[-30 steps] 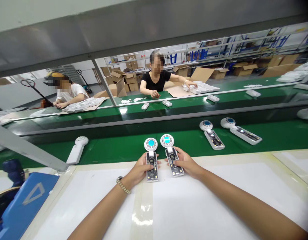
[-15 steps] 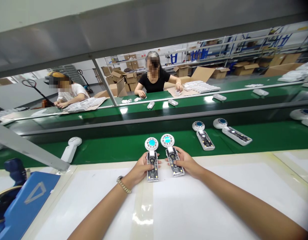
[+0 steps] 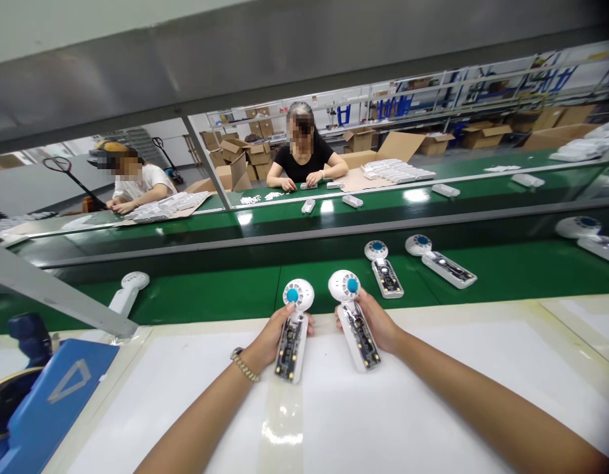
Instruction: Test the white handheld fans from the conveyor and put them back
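Observation:
My left hand (image 3: 270, 334) is closed around a white handheld fan (image 3: 291, 350) with a round slotted head and a blue disc. Its thumb lies at the head's lower edge. A second fan of the same kind (image 3: 361, 337) is in my right hand (image 3: 380, 324), gripped near the neck, the fingers partly hidden behind it. Both handles face up with a dark circuit board and small yellow parts showing. The two heads tilt toward each other and the handles spread apart, over the near edge of the white worktop (image 3: 383, 421).
Beyond the worktop runs a green belt (image 3: 235, 289) carrying more fans (image 3: 387, 276). A metal post (image 3: 52, 280) slants at left, beside a blue holder (image 3: 62, 401). Two people sit across a farther belt with white casings (image 3: 397, 170). A metal beam (image 3: 235, 72) crosses overhead.
Both fans have been turned and come slightly nearer, and my left thumb has moved from the board up to the head. Fans on the near belt have shifted left; casings on the far one, right.

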### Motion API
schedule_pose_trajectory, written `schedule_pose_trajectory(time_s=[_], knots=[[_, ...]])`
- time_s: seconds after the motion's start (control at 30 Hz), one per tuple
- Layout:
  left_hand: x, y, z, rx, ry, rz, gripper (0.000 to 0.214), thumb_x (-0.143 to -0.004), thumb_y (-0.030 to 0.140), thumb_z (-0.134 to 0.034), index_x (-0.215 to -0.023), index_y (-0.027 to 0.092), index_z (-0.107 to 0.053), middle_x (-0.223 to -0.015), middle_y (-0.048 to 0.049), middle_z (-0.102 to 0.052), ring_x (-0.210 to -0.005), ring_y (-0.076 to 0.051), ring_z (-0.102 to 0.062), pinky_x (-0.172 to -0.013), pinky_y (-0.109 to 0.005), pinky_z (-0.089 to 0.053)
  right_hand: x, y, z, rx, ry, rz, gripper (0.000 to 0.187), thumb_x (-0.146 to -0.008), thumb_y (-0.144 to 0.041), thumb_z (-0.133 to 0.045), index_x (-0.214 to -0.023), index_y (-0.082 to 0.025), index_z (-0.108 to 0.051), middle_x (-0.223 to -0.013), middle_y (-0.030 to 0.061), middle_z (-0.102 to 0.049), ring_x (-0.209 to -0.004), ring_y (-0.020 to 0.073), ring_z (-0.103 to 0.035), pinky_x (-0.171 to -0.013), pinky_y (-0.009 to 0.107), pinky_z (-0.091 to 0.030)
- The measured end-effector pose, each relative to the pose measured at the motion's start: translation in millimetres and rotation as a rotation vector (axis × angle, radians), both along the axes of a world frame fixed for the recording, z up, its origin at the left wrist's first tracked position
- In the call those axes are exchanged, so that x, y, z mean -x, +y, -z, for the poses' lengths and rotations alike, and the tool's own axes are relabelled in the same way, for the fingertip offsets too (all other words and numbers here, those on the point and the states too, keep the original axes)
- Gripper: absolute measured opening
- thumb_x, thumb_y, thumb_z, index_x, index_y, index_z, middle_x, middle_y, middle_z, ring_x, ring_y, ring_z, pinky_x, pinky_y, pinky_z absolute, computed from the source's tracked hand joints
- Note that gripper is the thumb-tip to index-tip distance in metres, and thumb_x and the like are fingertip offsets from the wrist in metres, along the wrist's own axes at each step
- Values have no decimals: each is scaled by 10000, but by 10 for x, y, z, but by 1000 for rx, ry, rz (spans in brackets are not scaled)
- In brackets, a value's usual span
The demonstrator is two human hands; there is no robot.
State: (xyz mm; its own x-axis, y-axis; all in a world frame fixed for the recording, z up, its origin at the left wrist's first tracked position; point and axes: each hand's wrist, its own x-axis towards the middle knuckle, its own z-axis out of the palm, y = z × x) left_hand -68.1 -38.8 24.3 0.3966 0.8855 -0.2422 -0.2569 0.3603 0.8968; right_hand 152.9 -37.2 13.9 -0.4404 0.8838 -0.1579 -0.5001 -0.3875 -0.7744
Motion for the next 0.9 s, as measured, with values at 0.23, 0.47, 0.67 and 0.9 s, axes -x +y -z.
schedule_pose_trajectory(time_s=[0.23, 0.47, 0.67, 0.9], knots=[[33, 40, 40, 12, -10, 52, 610, -775, 653, -363, -721, 113, -643, -535, -80, -625, -536, -173, -590, -693, -293, -471, -61, 67, -3, 77, 36, -33, 631, -732, -746, -321, -716, -163, -561, -511, 36, -586, -440, 148, -546, -455, 244, -416], [22, 30, 25, 24, 40, -67, 527, -782, 600, -441, -738, 103, -609, -586, -89, -639, -563, -163, -603, -619, -261, -473, -130, 117, 24, 7, 8, 83, 608, -734, -734, -352, -717, -169, -578, -535, 42, -608, -447, 143, -548, -446, 243, -427], [94, 106, -5, -40, -23, -279, 391, -650, 166, -721, -1000, 150, -549, -976, -84, -661, -757, -153, -634, -726, -283, -504, -493, 369, 56, -83, -133, 513, 571, -716, -741, -368, -741, -201, -551, -573, 48, -626, -595, 217, -626, -513, 304, -493], [318, 341, 29, -227, 45, -513, 707, -678, 224, -709, -1299, 265, -373, -1160, -61, -593, -953, -169, -600, -802, -273, -480, -811, 574, 215, -454, -756, 750, 530, -618, -484, -707, -1018, -206, -498, -922, 58, -635, -877, 249, -598, -829, 400, -460]])
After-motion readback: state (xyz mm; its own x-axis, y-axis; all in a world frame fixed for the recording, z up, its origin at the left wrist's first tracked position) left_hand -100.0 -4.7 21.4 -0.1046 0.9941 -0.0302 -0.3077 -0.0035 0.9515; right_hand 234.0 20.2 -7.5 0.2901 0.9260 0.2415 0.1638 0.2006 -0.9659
